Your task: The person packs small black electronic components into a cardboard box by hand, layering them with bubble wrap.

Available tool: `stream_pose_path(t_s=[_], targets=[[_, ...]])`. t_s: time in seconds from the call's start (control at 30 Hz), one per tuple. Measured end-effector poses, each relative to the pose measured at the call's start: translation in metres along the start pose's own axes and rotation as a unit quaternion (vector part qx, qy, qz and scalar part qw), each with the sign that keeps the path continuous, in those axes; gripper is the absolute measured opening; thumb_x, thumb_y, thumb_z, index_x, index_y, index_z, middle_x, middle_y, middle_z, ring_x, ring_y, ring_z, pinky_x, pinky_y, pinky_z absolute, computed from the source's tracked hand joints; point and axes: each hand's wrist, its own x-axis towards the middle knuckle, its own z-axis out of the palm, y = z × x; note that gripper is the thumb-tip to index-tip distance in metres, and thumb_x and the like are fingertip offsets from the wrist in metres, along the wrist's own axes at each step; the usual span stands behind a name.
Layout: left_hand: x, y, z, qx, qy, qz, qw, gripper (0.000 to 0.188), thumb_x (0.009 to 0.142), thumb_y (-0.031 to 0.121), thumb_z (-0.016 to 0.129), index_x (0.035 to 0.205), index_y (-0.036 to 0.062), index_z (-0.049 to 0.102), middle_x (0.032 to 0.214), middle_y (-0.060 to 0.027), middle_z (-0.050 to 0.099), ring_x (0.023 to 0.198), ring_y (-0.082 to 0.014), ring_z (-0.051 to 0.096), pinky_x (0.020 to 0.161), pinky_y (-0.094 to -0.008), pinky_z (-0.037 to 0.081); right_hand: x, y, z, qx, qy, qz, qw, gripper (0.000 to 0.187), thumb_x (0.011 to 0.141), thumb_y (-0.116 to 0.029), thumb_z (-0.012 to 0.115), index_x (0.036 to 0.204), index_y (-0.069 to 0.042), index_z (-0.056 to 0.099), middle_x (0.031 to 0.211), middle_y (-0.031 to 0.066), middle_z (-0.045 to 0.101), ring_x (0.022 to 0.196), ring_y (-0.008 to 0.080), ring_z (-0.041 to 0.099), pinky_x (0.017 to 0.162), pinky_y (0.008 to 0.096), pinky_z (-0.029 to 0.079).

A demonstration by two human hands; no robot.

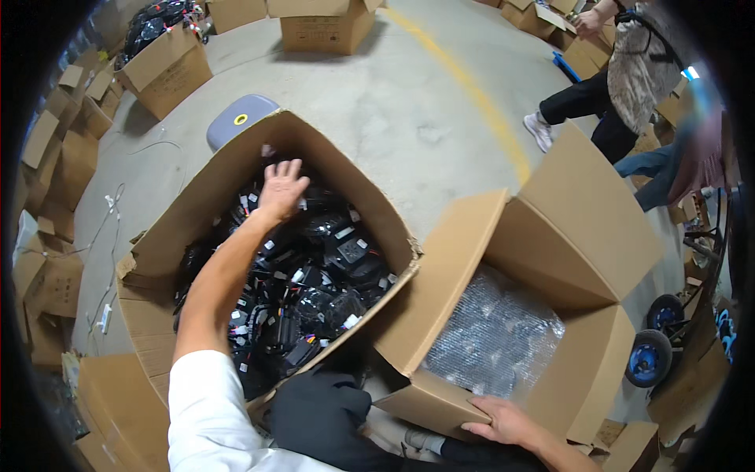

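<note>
A large cardboard box (157, 315) in front of me holds a heap of black plug-in adapters (351, 250) with cables and white connectors, some in clear plastic. Over the far part of the heap, my left hand (283, 191) reaches in with its fingers apart and nothing in them. To the right stands a second, open cardboard box (586, 377), with silvery bubble wrap (497, 330) inside; what lies under the wrap is hidden. My right hand (503, 422) grips the near edge of this second box, thumb and fingers on either side of the cardboard.
A grey-blue plastic stool (236, 118) stands behind the large box. Other cartons (169, 75) line the left and far sides. At the upper right a person (621, 86) walks past, near another person. Blue-hubbed wheels (651, 358) stand at right; cables (116, 212) lie on the floor at left.
</note>
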Motion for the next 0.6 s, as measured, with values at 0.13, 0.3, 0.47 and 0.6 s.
stream_pose_path(t_s=[0.13,0.3,0.47,0.6], targets=[[-0.04,-0.005,-0.07,-0.262,0.04,-0.161,0.951,0.055,0.061,0.019,0.087,0.113,0.0083,0.069,0.127,-0.0191,0.05,0.121,-0.0387,0.05,0.103,-0.0488,0.043,0.0,0.003,0.003,0.022,-0.023,0.008,0.999,0.055,0.091,-0.045,0.072,0.129,-0.006,0.064,0.118,0.0187,0.068,0.108,0.0384,0.065,0.094,0.0433,0.053],[-0.061,0.005,-0.199,-0.641,0.051,-0.251,0.724,0.046,0.077,0.017,0.086,0.114,-0.0024,0.066,0.119,-0.0072,0.057,0.105,-0.0181,0.057,0.095,-0.0339,0.049,-0.01,-0.017,-0.005,-0.009,-0.019,0.019,1.0,0.058,0.092,-0.045,0.071,0.132,-0.003,0.062,0.125,0.0204,0.066,0.113,0.0393,0.064,0.099,0.0433,0.051],[-0.056,0.071,-0.308,-0.885,0.046,-0.135,0.443,0.053,0.09,0.019,0.077,0.134,-0.0004,0.055,0.129,-0.0117,0.066,0.119,-0.0254,0.064,0.106,-0.0458,0.05,0.016,-0.073,-0.027,0.085,0.221,-0.131,0.963,0.056,0.092,-0.028,0.075,0.135,0.004,0.057,0.128,0.0199,0.066,0.116,0.0315,0.066,0.101,0.041,0.052],[-0.051,0.157,-0.34,-0.9,0.063,-0.066,0.427,0.056,0.087,0.014,0.079,0.135,-0.0002,0.055,0.126,-0.0099,0.067,0.116,-0.022,0.063,0.103,-0.0404,0.05,0.065,-0.165,-0.049,0.535,0.211,-0.234,0.784,0.061,0.097,-0.035,0.071,0.142,0.001,0.05,0.128,0.0102,0.066,0.115,0.0197,0.064,0.102,0.0367,0.05]])
